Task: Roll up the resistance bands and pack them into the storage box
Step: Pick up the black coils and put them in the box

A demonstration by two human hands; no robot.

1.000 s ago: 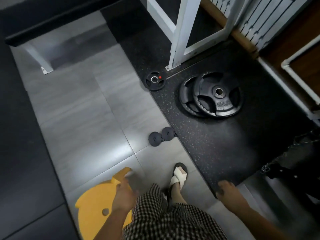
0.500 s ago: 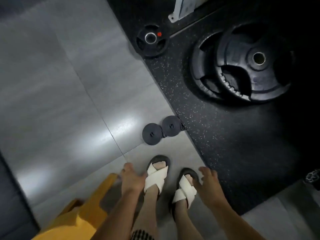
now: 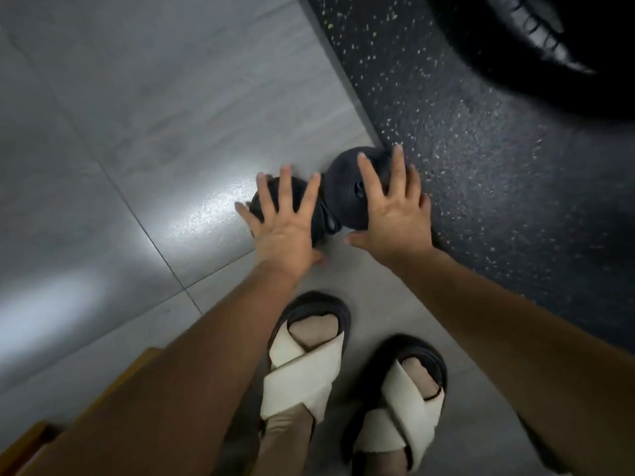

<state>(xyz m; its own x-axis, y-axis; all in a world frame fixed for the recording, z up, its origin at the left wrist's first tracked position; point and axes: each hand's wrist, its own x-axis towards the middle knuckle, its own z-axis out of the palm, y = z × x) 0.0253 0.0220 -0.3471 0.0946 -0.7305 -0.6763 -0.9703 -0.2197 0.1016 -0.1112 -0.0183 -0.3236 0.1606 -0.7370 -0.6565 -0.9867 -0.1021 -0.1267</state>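
Grey tiled floor (image 3: 137,132) fills the left. At the lower left edge shows a yellow-orange edge of some object (image 3: 137,364); what it is cannot be told. The left hand (image 3: 285,228), fingers straight and spread, lies palm-down on a black round disc (image 3: 298,191). Just beside it, the right hand (image 3: 395,214), equally spread, covers a second black round disc (image 3: 343,176) at the border of the black speckled rubber mat (image 3: 481,166). A dark cord (image 3: 326,218) bunches between them. Cream cross-strap sandals (image 3: 309,355) stand below.
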